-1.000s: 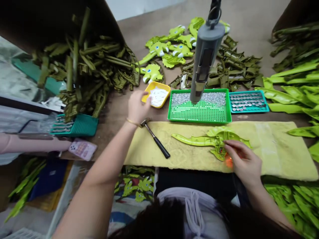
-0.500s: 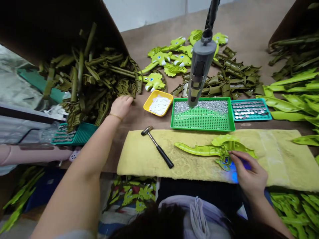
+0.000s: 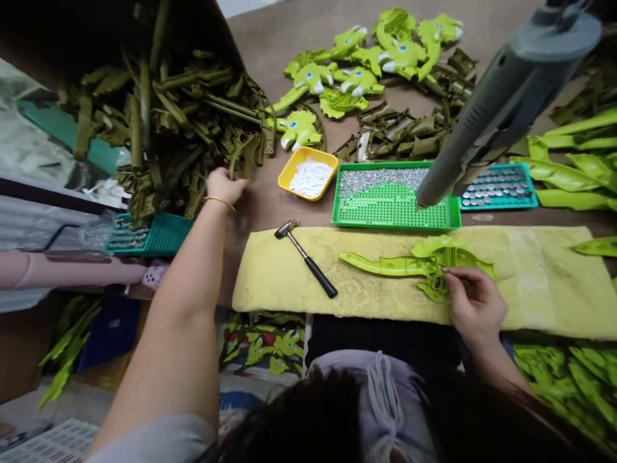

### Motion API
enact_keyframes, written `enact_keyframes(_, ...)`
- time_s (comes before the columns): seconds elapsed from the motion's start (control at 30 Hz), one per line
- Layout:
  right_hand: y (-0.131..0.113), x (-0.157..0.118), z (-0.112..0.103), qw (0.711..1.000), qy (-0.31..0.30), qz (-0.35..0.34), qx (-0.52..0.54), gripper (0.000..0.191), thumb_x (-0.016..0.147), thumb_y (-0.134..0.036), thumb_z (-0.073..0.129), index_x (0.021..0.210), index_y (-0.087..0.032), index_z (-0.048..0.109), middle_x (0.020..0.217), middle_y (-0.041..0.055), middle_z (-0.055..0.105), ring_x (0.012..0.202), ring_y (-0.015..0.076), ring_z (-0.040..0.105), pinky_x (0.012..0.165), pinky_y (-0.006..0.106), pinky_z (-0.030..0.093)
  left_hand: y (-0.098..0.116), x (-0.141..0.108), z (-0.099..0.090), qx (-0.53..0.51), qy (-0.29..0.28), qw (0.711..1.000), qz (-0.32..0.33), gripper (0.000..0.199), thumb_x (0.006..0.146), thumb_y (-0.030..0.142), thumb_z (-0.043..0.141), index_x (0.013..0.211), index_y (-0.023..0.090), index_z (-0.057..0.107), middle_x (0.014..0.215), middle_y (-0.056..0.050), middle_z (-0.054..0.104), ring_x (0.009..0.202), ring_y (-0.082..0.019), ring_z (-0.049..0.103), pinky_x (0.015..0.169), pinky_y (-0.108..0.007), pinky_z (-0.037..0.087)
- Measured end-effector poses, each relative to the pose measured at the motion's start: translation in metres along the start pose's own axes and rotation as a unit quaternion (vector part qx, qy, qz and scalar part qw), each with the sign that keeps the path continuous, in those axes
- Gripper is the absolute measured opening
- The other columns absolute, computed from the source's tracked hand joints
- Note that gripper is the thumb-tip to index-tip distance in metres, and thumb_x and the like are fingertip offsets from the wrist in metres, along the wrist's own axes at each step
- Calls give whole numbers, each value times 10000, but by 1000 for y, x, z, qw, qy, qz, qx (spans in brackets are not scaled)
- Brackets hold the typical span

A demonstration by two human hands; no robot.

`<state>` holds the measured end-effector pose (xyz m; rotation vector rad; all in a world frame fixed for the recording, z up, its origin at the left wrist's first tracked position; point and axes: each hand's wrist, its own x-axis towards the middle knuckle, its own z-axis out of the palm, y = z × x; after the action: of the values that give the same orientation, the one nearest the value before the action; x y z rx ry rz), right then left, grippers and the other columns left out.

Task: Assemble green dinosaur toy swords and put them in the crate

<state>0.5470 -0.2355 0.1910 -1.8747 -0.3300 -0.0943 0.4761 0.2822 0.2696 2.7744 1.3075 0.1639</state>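
Observation:
On the yellow cloth pad (image 3: 376,296) lies a lime-green plastic toy half (image 3: 385,265), its hollow side up and a long tapering part pointing left. My right hand (image 3: 477,305) pinches at its inner middle, thumb and forefinger together, beside a small dark part set in the shell. My left hand (image 3: 224,186) reaches to the heap of olive-green plastic parts (image 3: 193,122). Its fingers are closed on an olive-green plastic part (image 3: 245,154), which is slightly blurred. A hammer (image 3: 311,263) with a black handle rests on the pad between my hands.
A yellow dish (image 3: 284,186) of white pieces and a green tray (image 3: 395,222) of small metal pieces stand behind the pad. A teal tray (image 3: 499,186) holds metal discs. A grey electric screwdriver (image 3: 501,109) hangs over the trays. Lime-green dinosaur-head parts (image 3: 308,80) lie at the back.
The view has shifted. The hanging screwdriver has swung right and nearer. The blue glow by my right hand is gone. My left hand has moved a little left at the heap, closing on an olive-green part.

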Motion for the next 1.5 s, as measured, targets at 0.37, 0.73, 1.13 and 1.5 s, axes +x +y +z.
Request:
enact_keyframes(0.37,-2,-1,19,997,79,1,13,268,795,-249,698,1051,-186,647,905,47,684,802,170,682,789,371,556,16,-197,29,-5,-46,998,46,489,903,389,453,1295,110,541,1140,-208,625,1050,-344,600,829,-456,488)
enact_keyframes(0.73,-10,5,14,993,78,-42,78,122,828,-261,677,941,-218,659,885,16,682,833,143,690,775,322,565,91,-207,11,-29,44,918,394,634,837,634,572,1327,233,562,970,-109,607,869,-257,578,730,-348,439)
enact_keyframes(1.13,-2,14,-6,992,-45,-89,78,163,869,-189,568,969,-233,689,826,5,661,772,134,635,704,309,518,158,-198,40,-21,-24,857,515,554,917,502,503,1361,174,545,1146,-175,569,1011,-303,485,880,-423,457)
enact_keyframes(1.5,-25,42,-8,946,-177,-142,-231,228,857,-355,623,1019,-224,717,1147,94,670,1113,269,553,928,454,426,158,-195,44,-17,-93,844,528,559,916,504,503,1375,186,533,1120,-166,555,1029,-303,487,919,-437,471)
